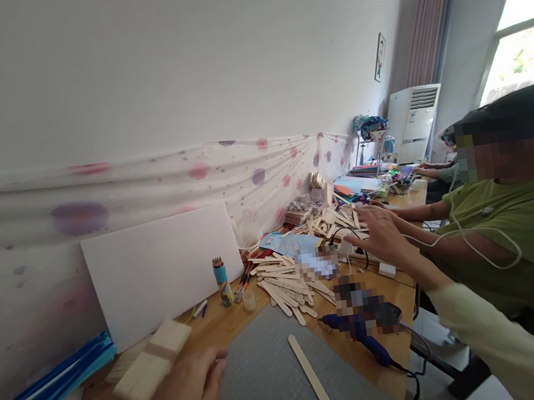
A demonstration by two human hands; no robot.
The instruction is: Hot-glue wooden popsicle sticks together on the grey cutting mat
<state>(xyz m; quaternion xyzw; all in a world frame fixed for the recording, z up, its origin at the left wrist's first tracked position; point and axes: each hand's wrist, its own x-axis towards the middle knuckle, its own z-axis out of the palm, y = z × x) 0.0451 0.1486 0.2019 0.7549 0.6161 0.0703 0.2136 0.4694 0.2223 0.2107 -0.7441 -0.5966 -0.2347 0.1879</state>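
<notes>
My left hand [187,394] hovers low over the table at the mat's left edge, a little blurred, with thumb and fingers slightly apart and nothing visible between them. Just beyond it lies a bundle of wide craft sticks [153,362] with a darker band around it. My right hand [383,237], in a pale sleeve, reaches forward with thumb and fingers apart, near the far heap of craft sticks [331,221]. One craft stick [314,381] rests alone on the grey mat [260,371]. More loose sticks [285,283] are spread behind the mat.
A blue glue gun [364,338] with a cord lies right of the mat beside a phone [384,309]. A pencil tube [222,284] and small cup [249,300] stand before a white board [167,265]. Another person [511,227] sits on the right. Blue folded material [46,393] lies left.
</notes>
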